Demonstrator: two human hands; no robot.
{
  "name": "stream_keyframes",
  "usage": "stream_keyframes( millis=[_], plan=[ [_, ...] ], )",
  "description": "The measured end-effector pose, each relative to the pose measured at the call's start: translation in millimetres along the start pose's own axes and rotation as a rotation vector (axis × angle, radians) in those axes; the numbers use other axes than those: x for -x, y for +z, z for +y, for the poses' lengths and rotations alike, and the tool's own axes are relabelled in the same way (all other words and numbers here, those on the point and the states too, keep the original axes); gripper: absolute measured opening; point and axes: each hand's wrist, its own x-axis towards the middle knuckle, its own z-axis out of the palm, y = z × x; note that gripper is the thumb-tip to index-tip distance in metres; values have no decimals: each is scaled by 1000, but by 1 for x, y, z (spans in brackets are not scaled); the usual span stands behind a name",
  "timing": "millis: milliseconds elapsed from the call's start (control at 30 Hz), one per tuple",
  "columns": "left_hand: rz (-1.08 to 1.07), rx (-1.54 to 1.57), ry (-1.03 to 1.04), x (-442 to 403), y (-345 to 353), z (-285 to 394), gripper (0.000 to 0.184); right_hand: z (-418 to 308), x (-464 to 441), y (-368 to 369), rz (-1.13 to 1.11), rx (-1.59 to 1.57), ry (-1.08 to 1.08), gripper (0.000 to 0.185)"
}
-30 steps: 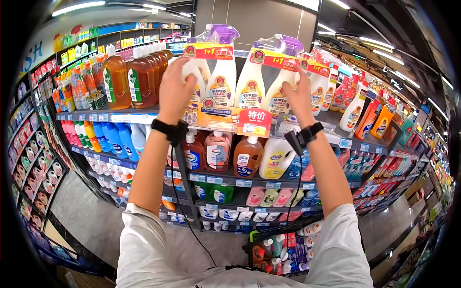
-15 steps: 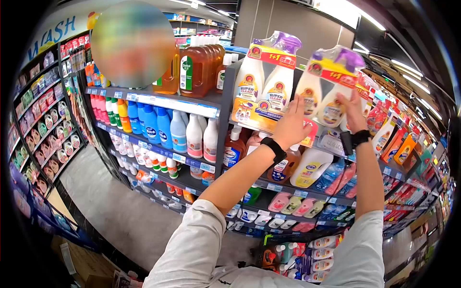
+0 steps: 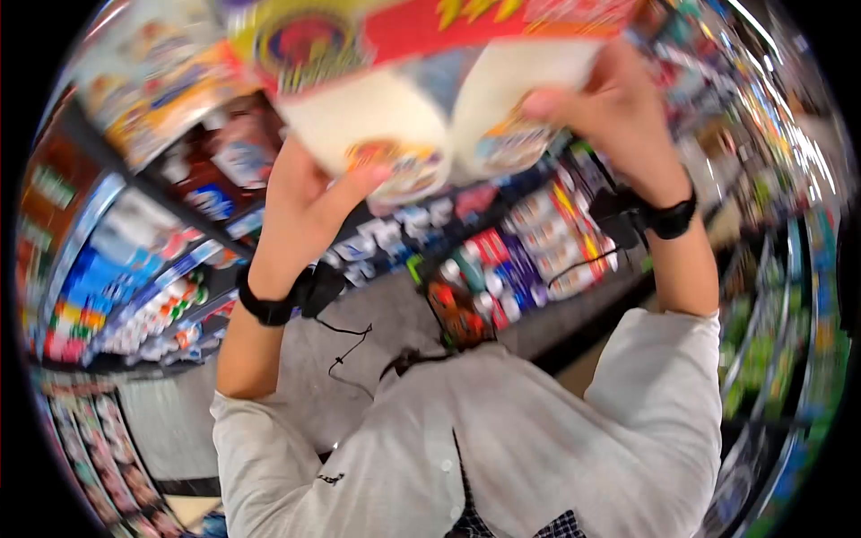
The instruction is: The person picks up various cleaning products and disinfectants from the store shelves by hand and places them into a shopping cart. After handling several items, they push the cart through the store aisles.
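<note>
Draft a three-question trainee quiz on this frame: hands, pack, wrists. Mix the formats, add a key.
1. True or false: only the right hand holds the twin-bottle pack.
2. The printed strip across the pack is mostly: A) blue B) red C) grey.
3. Fill in: the wrist straps are ____.

Key: 1. False; the left hand holds it too. 2. B. 3. Black.

The bottle pack point(image 3: 395, 112) is blurred, its top cropped.
</note>
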Motion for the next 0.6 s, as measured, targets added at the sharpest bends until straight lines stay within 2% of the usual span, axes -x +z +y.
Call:
stream_keyframes(
  millis=[67, 100, 133, 200, 233, 267, 333, 400, 433, 467, 533, 600],
  plan=[
    [-50, 176, -235, 32, 36, -50, 49, 40, 59, -10, -106, -165, 140, 50],
    [-61, 253, -336, 44, 58, -73, 48, 43, 82, -30, -237, -91, 392, 53],
    [-87, 314, -384, 56, 80, -100, 46, 68, 113, -47, -232, -198, 357, 57],
    [-147, 226, -432, 78, 119, -139, 44, 84, 156, -92, -177, -115, 579, 67],
    [-207, 157, -509, 87, 139, -155, 43, 95, 179, -97, -9, -93, 559, 71],
    [-264, 85, -585, 95, 158, -168, 43, 111, 201, -97, 42, 28, 473, 74],
    [-285, 83, -615, 103, 192, -192, 43, 122, 226, -96, -167, 207, 581, 72],
    [-403, 5, -551, 109, 227, -214, 44, 157, 266, -91, -406, 269, 451, 70],
    [-416, 119, -650, 106, 242, -220, 43, 166, 273, -90, -523, 196, 597, 68],
    [-410, 118, -662, 102, 257, -228, 43, 178, 280, -94, -642, 123, 739, 67],
    [-477, -84, -538, 96, 284, -246, 44, 223, 313, -106, -738, 124, 769, 64],
    [-517, -104, -587, 89, 306, -280, 45, 253, 341, -116, -836, 99, 810, 62]
  ],
)
